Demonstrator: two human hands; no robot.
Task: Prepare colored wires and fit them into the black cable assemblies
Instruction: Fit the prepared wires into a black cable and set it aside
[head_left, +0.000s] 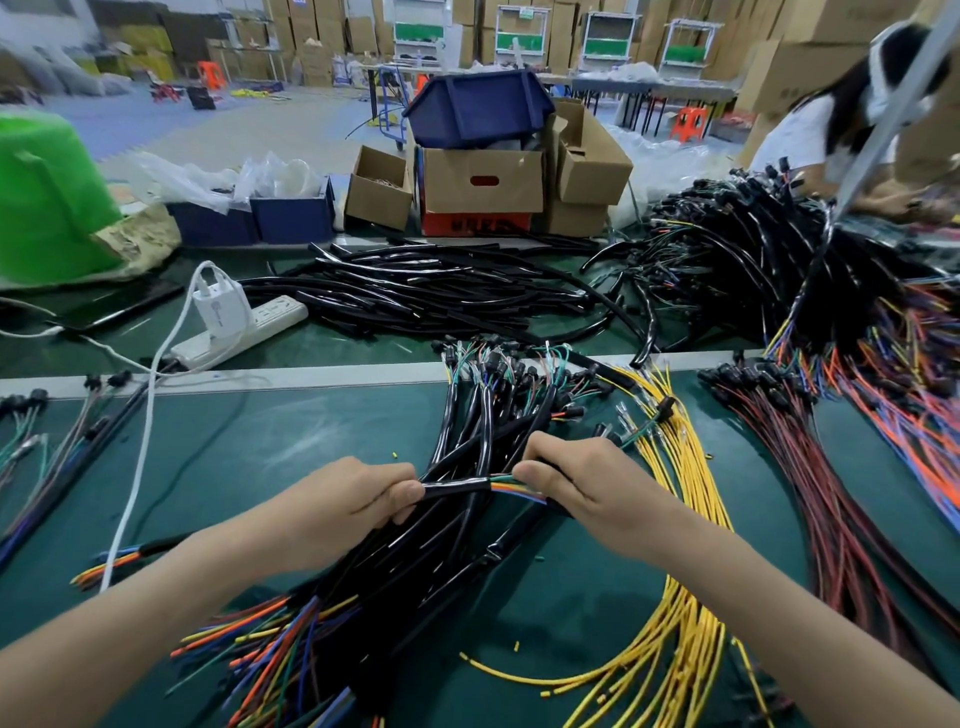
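Dead centre of the frame, my left hand (358, 501) pinches a black sleeve (457, 488) by its end, my right hand (587, 488) grips the colored wires (519, 492) coming out of it, both over the heap of black cable assemblies (467, 431); yellow wires (680, 467) fan out at right on the green table (311, 436)

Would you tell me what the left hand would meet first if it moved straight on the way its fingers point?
The left hand points right along the black tube it pinches. It would probably meet the right hand first, which grips the coloured wires leaving that tube; depth is unclear.
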